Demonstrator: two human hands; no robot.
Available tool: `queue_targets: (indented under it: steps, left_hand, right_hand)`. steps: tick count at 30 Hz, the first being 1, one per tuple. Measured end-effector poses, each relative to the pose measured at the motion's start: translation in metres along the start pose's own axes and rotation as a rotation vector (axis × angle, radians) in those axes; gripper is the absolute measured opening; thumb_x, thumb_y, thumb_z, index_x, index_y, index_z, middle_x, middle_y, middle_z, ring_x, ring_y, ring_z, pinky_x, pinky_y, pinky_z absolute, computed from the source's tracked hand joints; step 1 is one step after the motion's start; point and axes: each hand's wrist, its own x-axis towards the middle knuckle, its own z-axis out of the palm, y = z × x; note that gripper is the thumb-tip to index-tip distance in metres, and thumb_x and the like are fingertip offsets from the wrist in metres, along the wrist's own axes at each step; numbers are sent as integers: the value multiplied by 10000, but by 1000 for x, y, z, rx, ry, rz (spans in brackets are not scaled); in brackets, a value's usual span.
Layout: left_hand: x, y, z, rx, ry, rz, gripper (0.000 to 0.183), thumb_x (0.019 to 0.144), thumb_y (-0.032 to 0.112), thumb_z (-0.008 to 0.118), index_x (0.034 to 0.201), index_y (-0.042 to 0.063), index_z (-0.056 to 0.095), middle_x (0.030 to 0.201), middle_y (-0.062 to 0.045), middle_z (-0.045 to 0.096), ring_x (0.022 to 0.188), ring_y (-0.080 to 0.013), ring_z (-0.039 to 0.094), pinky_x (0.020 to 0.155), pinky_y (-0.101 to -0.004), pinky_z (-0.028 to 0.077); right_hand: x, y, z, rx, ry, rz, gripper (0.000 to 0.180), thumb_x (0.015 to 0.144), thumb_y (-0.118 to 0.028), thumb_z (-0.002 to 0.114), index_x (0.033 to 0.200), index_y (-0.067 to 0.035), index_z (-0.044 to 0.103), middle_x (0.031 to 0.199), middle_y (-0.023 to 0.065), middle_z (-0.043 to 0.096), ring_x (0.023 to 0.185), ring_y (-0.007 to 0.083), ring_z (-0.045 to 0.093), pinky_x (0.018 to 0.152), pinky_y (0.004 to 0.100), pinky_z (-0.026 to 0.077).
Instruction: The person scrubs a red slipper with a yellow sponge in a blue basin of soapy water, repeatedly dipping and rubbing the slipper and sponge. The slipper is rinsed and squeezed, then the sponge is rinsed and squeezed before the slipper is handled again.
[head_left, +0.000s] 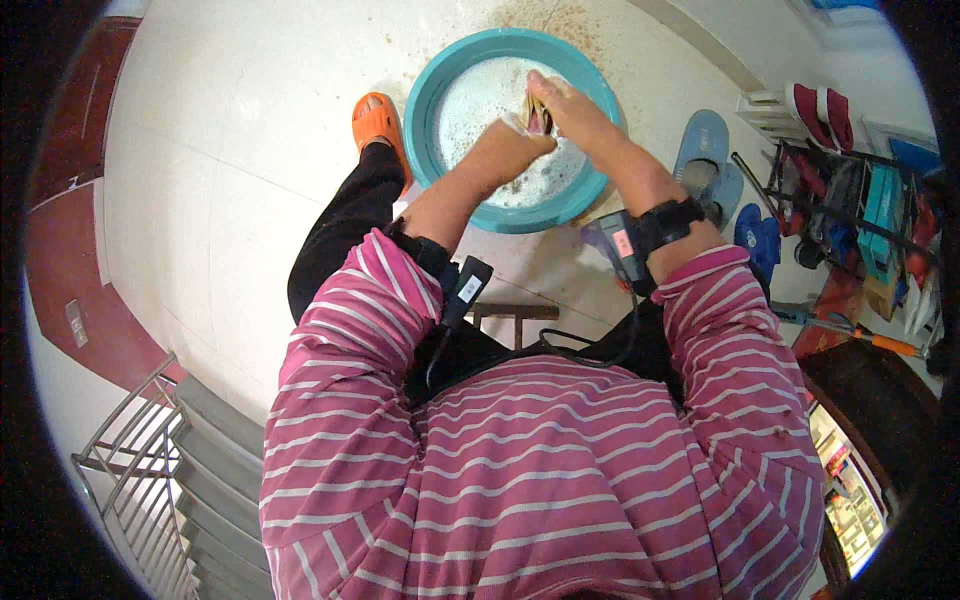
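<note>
A round teal plastic basin (435, 169) stands on the floor in front of me, holding water covered with white suds (476, 97). Over the foam, both my hands are wrapped around a wet, yellowish and dark pink item (537, 118). Its kind cannot be told, since my fingers hide most of it. My left hand (514, 152) grips its lower end, with foam on the knuckles. On the upper right side, my right hand (570, 109) holds it with the thumb pointing up.
Blue slippers (701, 146) and dark blue slippers (756, 236) lie right of the basin. Beyond them is a crowded shoe rack (847, 202) with red shoes (821, 116) above. A metal railing (127, 450) borders descending stairs (217, 457) at lower left. Brown spots mark the floor behind the basin.
</note>
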Motion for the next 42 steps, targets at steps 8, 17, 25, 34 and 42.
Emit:
queue_targets:
  steps: [8, 17, 25, 34, 42]
  left_hand:
    - [-4, 22, -3, 235, 128, 402, 521, 693, 377, 761, 1071, 58, 599, 966, -194, 647, 852, -308, 647, 756, -380, 514]
    - [-9, 38, -35, -363, -237, 254, 869, 726, 278, 795, 1408, 28, 318, 1234, -83, 524, 1138, -163, 503, 973, -311, 409]
    - [4, 34, -22, -205, 89, 645, 737, 653, 314, 840, 1220, 27, 466, 1090, -118, 598, 967, -205, 590, 845, -325, 478]
    - [-8, 38, -21, 67, 250, 423, 510, 681, 389, 788, 1030, 52, 630, 946, -149, 679, 880, -292, 659, 770, -359, 506]
    - [-3, 31, -16, 136, 212, 273, 427, 721, 364, 735, 1000, 52, 651, 929, -177, 674, 875, -345, 643, 775, -395, 506]
  right_hand:
    - [-23, -17, 4, 149, 230, -259, 485, 866, -441, 617, 1184, -83, 537, 1085, 136, 607, 971, 233, 605, 832, 354, 494]
    - [-15, -21, -6, 75, 377, -407, 463, 926, -405, 509, 1206, -37, 527, 1102, 188, 601, 1012, 278, 600, 866, 347, 483]
    - [-42, -40, 0, 415, 151, -496, 420, 946, -240, 473, 1278, 18, 465, 1202, 148, 546, 1070, 204, 550, 925, 312, 446]
    - [-35, -37, -7, 555, 63, -438, 436, 910, -116, 508, 1310, 32, 417, 1226, 146, 537, 1077, 195, 548, 925, 304, 455]
    - [-36, -45, -19, 188, 183, -443, 552, 886, -301, 592, 1298, 37, 447, 1260, 211, 542, 1139, 254, 555, 931, 345, 459]
